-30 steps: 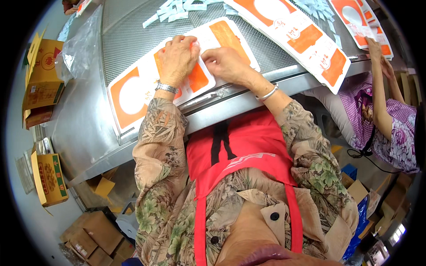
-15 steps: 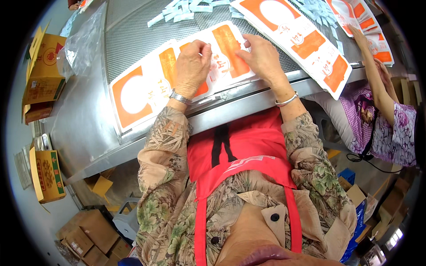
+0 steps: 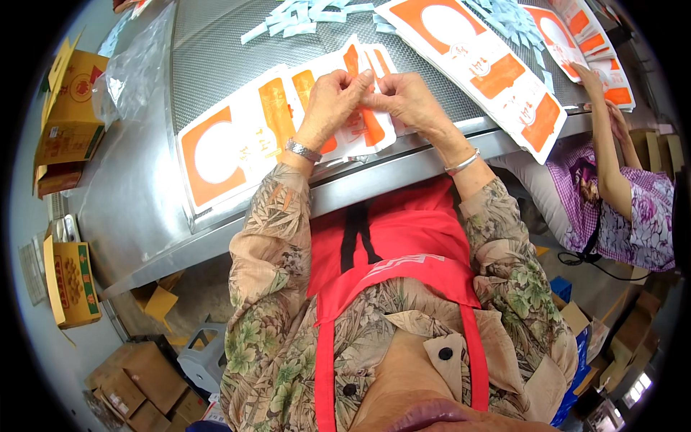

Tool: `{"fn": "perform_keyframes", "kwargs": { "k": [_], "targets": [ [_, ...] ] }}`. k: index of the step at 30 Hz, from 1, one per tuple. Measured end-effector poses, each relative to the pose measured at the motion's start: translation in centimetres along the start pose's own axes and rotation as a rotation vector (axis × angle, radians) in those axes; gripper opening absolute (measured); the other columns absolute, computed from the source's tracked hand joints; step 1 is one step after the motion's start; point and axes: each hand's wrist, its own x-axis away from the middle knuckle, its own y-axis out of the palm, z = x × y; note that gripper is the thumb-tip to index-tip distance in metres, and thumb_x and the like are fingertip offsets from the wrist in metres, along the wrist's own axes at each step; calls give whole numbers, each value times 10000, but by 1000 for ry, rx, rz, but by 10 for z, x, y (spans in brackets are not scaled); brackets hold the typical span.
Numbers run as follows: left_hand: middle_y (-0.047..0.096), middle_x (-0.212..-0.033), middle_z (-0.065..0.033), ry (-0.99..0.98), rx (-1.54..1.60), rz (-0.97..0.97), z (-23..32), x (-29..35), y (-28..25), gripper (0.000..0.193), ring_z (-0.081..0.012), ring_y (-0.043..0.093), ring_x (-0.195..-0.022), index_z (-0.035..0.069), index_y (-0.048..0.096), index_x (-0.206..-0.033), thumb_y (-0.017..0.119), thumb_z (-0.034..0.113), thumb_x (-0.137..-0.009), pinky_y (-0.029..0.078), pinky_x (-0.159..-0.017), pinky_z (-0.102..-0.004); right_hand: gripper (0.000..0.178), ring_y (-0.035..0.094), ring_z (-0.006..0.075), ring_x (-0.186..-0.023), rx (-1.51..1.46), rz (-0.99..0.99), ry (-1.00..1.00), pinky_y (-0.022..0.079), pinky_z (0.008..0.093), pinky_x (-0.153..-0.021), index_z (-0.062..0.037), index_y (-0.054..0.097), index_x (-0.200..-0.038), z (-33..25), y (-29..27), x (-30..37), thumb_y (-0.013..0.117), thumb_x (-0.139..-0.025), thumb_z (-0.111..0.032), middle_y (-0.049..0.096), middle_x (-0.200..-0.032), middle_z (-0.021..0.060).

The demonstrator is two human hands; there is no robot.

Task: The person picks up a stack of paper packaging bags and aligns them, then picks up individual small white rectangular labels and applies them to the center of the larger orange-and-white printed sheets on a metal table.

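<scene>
Flat orange-and-white pouches (image 3: pixel 216 155) lie overlapping in a row along the table's front edge. Over the right end of this row my two hands meet, fingertips close together. My left hand (image 3: pixel 332 104) is closed, thumb and fingers pinching the top pouch (image 3: pixel 353 59), whose edge is bent upward. My right hand (image 3: pixel 414 104) is closed as well, thumb and forefinger pinched at the same pouch's right side. Whatever small thing may be between the fingertips is hidden. To the right, a thick stack of similar pouches (image 3: pixel 479 75) lies slanted over the front edge.
Pale blue strips (image 3: pixel 299 18) lie in piles on the textured metal table (image 3: pixel 216 50). Clear plastic (image 3: pixel 137 83) hangs at its left side, near yellow cartons (image 3: pixel 72 122). At the right, another person's hand (image 3: pixel 590 79) touches more pouches (image 3: pixel 619 90). Brown boxes (image 3: pixel 144 381) stand lower left.
My hands have come together, the right moving left. The top pouch, flat before, is now bent up between them. The other person's arm has shifted slightly.
</scene>
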Motion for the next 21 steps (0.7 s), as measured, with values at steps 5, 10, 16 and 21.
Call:
{"fn": "perform_keyframes", "kwargs": {
  "k": [5, 10, 16, 21],
  "targets": [
    [586, -620, -16, 72, 182, 1, -9, 0, 6, 418, -86, 539, -538, 8, 637, -788, 588, 380, -971, 434, -495, -254, 320, 475, 53, -434, -119, 54, 47, 353, 225, -379, -39, 624, -646, 7, -6, 1, 804, -797, -257, 528, -528, -21],
    [533, -600, 10, 129, 207, 10, -18, -2, 7, 346, -68, 482, -529, 24, 587, -736, 560, 269, -979, 397, -475, -260, 314, 588, 224, -552, 414, 341, -185, 465, 363, -515, -26, 676, -678, 23, -12, -7, 734, -777, -318, 614, -598, 100],
    [449, -547, 9, 126, 54, 197, -13, 5, 1, 349, -73, 398, -536, 7, 486, -626, 601, 186, -902, 336, -478, -289, 393, 648, 378, -703, 677, 264, -91, 505, 458, -660, -23, 688, -738, 25, -36, -13, 652, -770, -413, 668, -746, 206],
    [482, -554, -4, 94, 104, 237, -4, 7, -4, 320, -94, 429, -541, -9, 571, -673, 583, 227, -888, 378, -509, -311, 339, 567, 132, -661, 375, 178, -193, 457, 282, -618, -3, 690, -865, -32, -53, -48, 730, -858, -340, 657, -747, 56]
  ]
}}
